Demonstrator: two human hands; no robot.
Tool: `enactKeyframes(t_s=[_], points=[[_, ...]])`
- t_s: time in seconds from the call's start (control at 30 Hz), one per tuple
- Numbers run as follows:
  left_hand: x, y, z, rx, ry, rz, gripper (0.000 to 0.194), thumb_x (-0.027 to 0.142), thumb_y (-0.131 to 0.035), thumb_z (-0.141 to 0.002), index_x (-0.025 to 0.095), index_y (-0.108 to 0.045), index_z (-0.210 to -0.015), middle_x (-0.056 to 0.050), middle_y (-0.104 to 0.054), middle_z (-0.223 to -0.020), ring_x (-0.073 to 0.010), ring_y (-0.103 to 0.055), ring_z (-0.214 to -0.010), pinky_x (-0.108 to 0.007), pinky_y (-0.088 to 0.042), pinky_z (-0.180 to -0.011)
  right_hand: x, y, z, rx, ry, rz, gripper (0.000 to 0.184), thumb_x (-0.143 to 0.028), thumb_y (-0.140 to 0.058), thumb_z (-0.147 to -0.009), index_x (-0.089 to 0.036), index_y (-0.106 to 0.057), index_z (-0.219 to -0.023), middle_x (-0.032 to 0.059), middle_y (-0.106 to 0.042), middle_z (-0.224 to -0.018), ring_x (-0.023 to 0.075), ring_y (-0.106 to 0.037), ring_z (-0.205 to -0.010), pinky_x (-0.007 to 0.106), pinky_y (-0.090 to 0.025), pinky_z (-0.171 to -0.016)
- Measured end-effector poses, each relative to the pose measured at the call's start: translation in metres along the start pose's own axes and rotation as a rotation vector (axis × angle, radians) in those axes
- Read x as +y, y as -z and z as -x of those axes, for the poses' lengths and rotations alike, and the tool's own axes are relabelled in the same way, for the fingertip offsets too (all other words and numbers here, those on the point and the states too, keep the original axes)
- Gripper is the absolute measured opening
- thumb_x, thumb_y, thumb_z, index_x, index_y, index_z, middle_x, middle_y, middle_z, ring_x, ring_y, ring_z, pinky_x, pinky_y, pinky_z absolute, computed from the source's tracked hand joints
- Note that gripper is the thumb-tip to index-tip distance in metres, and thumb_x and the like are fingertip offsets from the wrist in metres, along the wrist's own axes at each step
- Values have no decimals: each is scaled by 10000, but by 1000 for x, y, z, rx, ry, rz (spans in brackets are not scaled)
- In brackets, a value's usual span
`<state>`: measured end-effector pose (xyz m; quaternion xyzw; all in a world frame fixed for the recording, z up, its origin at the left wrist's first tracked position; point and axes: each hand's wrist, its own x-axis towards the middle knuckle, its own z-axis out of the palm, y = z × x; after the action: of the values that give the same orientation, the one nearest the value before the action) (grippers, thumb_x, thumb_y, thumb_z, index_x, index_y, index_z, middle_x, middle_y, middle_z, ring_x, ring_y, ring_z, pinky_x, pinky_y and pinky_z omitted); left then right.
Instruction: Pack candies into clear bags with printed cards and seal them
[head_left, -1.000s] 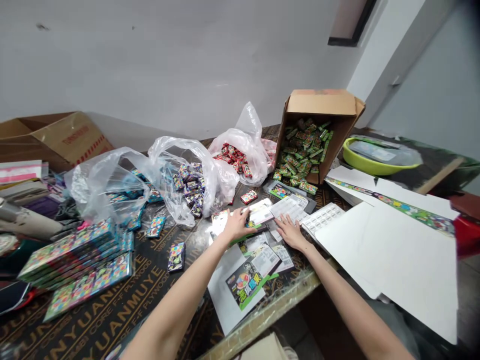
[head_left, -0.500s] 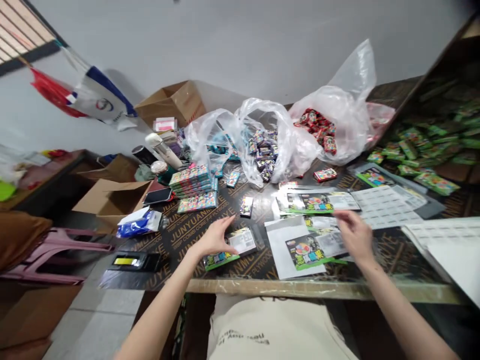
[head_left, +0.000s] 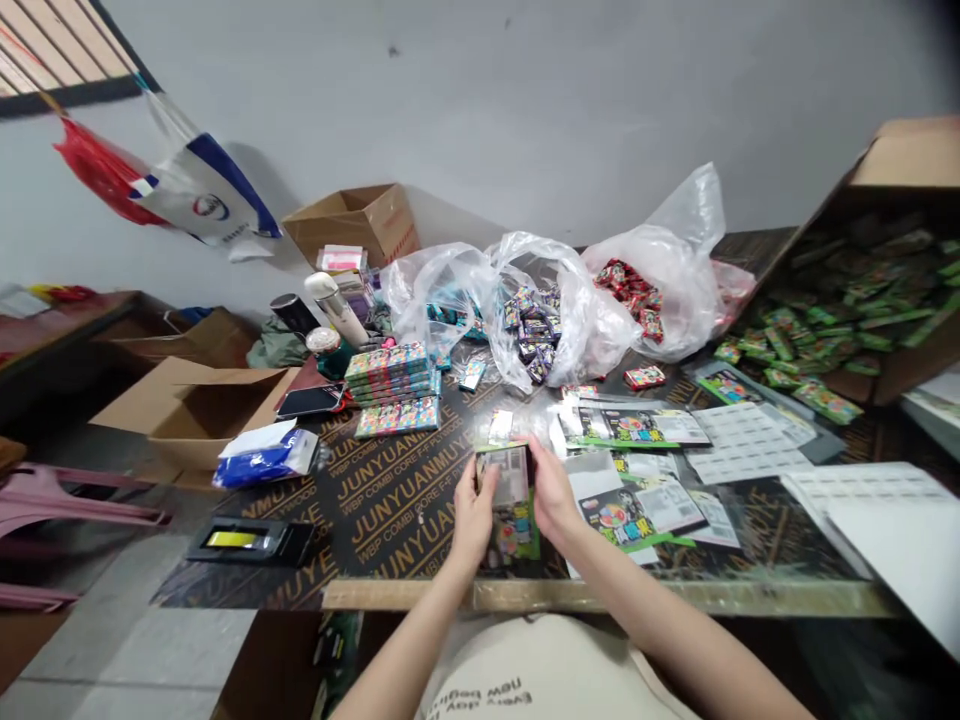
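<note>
A flat black-and-green printed packet (head_left: 514, 515) with a pale panel stands between my two hands near the table's front edge. My left hand (head_left: 474, 508) grips its left side, thumb over the face. On the right side my right hand (head_left: 552, 492) holds it, fingers wrapped around the edge. Just beyond lies a small white-faced packet (head_left: 501, 426). To the right, similar printed packets (head_left: 616, 512) overlap on white paper, and another row of printed packets (head_left: 637, 425) lies behind them.
Plastic bags hold small purple packs (head_left: 534, 335) and red packs (head_left: 630, 295). Colourful boxes (head_left: 394, 385) are stacked at left, near a phone (head_left: 309, 400) and blue wipes pack (head_left: 266, 455). A carton of green packs (head_left: 825, 325) stands right; label sheets (head_left: 757, 440) lie before it.
My left hand has lifted the printed packet from the table and turned it upright. My right hand has left the packets on the right and moved left onto the same packet.
</note>
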<state>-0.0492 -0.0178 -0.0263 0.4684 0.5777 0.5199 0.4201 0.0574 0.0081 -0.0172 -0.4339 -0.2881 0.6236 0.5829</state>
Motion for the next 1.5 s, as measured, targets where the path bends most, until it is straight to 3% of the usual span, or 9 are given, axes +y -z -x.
enactKeyframes(t_s=[0.13,0.33,0.57,0.83,0.97,1.17,1.27,1.43,1.5], points=[[8,-20,3,47,248,513,491,554,-447,-770,114,-611,-914,-83,-666,-858,-200,-627,-812,-293,-477,-713,-20,4,-6,36,-55,16,131,-290,-585,-654,-185,-654,-692,2,-675,-745,172,-597,-705,268,-458,-650],[29,-7,-27,-170,302,402,235,284,-699,-561,125,-675,-733,-51,-670,-694,-158,-616,-638,-276,-474,-627,-35,26,-6,1,-69,27,77,-184,-564,-601,-195,-638,-582,-1,-670,-665,163,-593,-637,283,-455,-624],[47,9,-35,-256,-220,-82,134,280,-706,-614,156,-700,-663,-62,-675,-740,-170,-611,-703,-275,-471,-673,-44,52,0,-201,273,486,194,-309,-641,-698,-240,-708,-866,26,-685,-972,232,-595,-961,408,-412,-911],[54,11,-59,-478,-30,-75,214,305,-712,-587,123,-688,-699,-34,-659,-597,-139,-574,-545,-253,-452,-564,-62,45,-10,-245,74,460,296,-361,-728,-583,-155,-704,-794,46,-701,-725,171,-623,-652,309,-496,-653],[60,8,-53,-435,-191,-263,123,256,-663,-632,133,-661,-627,-32,-640,-604,-136,-563,-574,-241,-433,-565,-59,45,-9,-245,141,492,239,-368,-713,-604,-156,-700,-713,31,-684,-663,153,-601,-599,279,-477,-597],[56,12,-36,-420,-540,-457,156,254,-576,-751,155,-628,-643,-46,-614,-701,-136,-553,-660,-245,-431,-627,-64,54,-1,-308,346,654,174,-340,-599,-748,-224,-717,-804,28,-702,-791,192,-622,-734,320,-470,-709],[53,15,-33,-453,-592,-466,161,258,-558,-782,159,-628,-676,-46,-608,-728,-135,-550,-677,-249,-432,-651,-66,55,1,-354,361,682,170,-321,-599,-752,-228,-711,-839,31,-699,-821,195,-622,-767,327,-469,-738],[54,14,-32,-433,-571,-567,159,238,-521,-810,182,-669,-829,-27,-554,-724,-128,-521,-666,-239,-416,-627,-59,49,9,-224,301,572,187,-365,-626,-727,-196,-695,-770,42,-693,-782,190,-625,-720,312,-487,-692],[53,15,-31,-458,-615,-628,215,245,-484,-833,225,-675,-930,-28,-530,-746,-127,-505,-679,-234,-407,-617,-60,52,10,-324,347,641,196,-363,-576,-774,-217,-697,-823,42,-691,-887,202,-624,-839,327,-469,-784]])
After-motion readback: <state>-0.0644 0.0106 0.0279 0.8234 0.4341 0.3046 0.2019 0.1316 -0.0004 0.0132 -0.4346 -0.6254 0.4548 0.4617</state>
